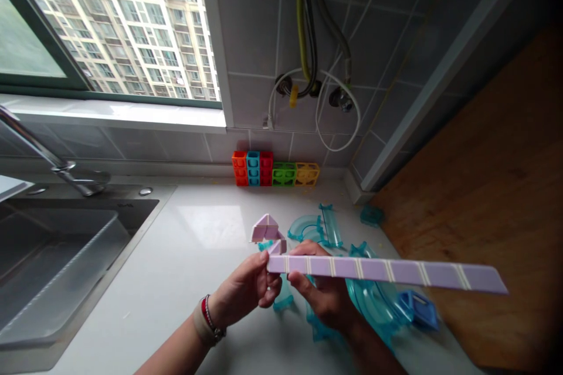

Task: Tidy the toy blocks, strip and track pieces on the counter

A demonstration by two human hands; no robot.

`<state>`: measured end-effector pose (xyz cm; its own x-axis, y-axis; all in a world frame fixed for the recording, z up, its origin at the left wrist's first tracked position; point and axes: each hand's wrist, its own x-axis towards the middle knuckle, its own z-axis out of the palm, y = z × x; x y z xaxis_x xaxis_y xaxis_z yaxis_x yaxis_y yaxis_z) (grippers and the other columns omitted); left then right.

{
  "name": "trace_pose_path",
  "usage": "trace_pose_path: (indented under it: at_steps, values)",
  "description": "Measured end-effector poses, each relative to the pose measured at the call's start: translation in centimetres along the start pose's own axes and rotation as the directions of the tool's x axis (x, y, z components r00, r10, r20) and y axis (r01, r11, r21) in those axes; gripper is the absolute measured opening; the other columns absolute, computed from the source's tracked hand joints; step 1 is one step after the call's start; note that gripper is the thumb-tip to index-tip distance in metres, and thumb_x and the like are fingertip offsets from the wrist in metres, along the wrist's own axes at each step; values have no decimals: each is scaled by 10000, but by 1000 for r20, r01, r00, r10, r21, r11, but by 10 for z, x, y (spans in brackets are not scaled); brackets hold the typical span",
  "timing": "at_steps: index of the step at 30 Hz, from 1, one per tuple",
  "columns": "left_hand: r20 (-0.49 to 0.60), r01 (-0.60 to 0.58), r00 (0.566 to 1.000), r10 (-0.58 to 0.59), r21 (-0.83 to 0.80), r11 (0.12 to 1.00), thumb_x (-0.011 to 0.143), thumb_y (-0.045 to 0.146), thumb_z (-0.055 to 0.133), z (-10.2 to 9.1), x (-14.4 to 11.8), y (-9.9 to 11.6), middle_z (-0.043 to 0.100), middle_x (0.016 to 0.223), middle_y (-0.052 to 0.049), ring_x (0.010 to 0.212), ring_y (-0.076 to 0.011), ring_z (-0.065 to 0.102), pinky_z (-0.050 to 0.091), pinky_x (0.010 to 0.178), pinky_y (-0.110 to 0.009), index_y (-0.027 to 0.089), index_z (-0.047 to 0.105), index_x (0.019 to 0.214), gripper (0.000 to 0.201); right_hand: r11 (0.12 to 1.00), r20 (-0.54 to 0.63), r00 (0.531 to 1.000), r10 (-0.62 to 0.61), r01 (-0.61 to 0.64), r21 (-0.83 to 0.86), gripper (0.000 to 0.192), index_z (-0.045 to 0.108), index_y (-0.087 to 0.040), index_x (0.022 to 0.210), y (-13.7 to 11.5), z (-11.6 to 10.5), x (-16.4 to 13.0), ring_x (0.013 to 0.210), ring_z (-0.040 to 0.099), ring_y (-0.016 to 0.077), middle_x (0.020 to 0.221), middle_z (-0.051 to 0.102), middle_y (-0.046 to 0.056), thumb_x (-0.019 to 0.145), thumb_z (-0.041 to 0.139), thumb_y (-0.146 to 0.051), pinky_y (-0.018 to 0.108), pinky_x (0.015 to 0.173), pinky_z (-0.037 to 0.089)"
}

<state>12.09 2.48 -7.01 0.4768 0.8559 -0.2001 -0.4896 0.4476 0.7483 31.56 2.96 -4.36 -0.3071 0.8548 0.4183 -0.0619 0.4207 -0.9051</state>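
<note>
lilac segmented bar (389, 271), above counter (149, 281) at right, pinched toward left end by fingers of left hand (244, 284) and right hand (328, 299); probably light, stiff, easily broken apart; better to hold nearer middle.

teal pieces (376, 299) partly behind right grip (328, 299); count hard to tell

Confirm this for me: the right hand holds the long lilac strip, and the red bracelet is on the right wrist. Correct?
Not quite: the head view shows the red bracelet on the left wrist. The right hand does hold the long lilac strip.
</note>
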Motion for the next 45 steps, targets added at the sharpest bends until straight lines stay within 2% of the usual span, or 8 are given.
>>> trace_pose_path:
  at_steps: [4, 7, 13, 18, 34, 39, 41, 45]
  values:
    - [-90, -211, 968, 234, 214, 954, 798, 411, 893, -2, 2, -3, 601, 714, 16, 618, -91, 551, 451, 569, -186, 144, 664, 832, 353, 931, -172, 966, 195, -127, 341, 174, 623, -233, 988, 11, -2, 0, 537, 539, 103, 654, 588, -54, 965, 722, -375, 231, 529, 437]
    - [-181, -373, 851, 492, 451, 811, 819, 312, 884, -4, 3, -6, 661, 1018, -26, 892, -156, 628, 514, 720, -225, 208, 643, 1067, 362, 904, -252, 928, 275, -160, 397, 227, 655, -208, 940, 15, -4, 5, 503, 454, 79, 592, 532, -65, 940, 757, -411, 208, 475, 340]
    - [-13, -500, 729, 685, 673, 545, 812, 314, 889, -1, 1, -6, 483, 1544, -128, 1375, -337, 532, 446, 1117, -474, 307, 568, 1377, 649, 879, -99, 945, 310, -246, 409, 252, 734, -179, 915, 11, -3, 9, 603, 486, 75, 728, 606, -18, 881, 823, -412, 204, 545, 388]
    - [63, -527, 718, 694, 700, 482, 899, 294, 801, 1, -3, 1, 554, 1448, -130, 1277, -343, 617, 527, 1012, -453, 231, 739, 986, 125, 727, 61, 904, 423, -378, 573, 346, 749, -212, 1128, 8, 2, 4, 492, 584, 83, 788, 741, 29, 881, 812, -445, 168, 404, 352]
    - [198, -482, 639, 743, 856, 186, 809, 114, 818, 16, -14, -2, 690, 1001, -61, 959, -241, 710, 571, 666, -279, 244, 753, 952, 204, 737, 135, 896, 423, -426, 525, 283, 747, -220, 1055, 3, -3, 1, 378, 500, 19, 1080, 802, 71, 816, 873, -306, 150, 323, 321]
    - [-4, -504, 657, 754, 741, 444, 739, 164, 911, 16, -11, 0, 478, 1517, -91, 1223, -326, 653, 606, 951, -443, 342, 648, 1229, 584, 726, 125, 909, 397, -395, 563, 276, 710, -225, 1039, 4, -3, -1, 406, 541, 32, 1110, 797, 66, 819, 870, -269, 158, 357, 384]
    - [-135, -494, 765, 630, 504, 708, 700, 286, 964, 14, -9, 2, 306, 1668, -105, 1223, -330, 664, 620, 948, -469, 428, 464, 1436, 902, 722, 117, 915, 386, -378, 579, 313, 694, -235, 1072, 4, -3, -1, 416, 550, 33, 1134, 791, 63, 817, 873, -267, 161, 366, 404]
    - [-29, -132, 991, 134, 56, 990, 862, 607, 765, 8, -6, 1, 683, 1228, -130, 894, -237, 747, 645, 666, -321, 298, 546, 1379, 640, 737, 122, 924, 362, -364, 569, 387, 635, -270, 1134, 3, -3, -1, 500, 629, 63, 1166, 778, 41, 826, 868, -245, 152, 387, 448]
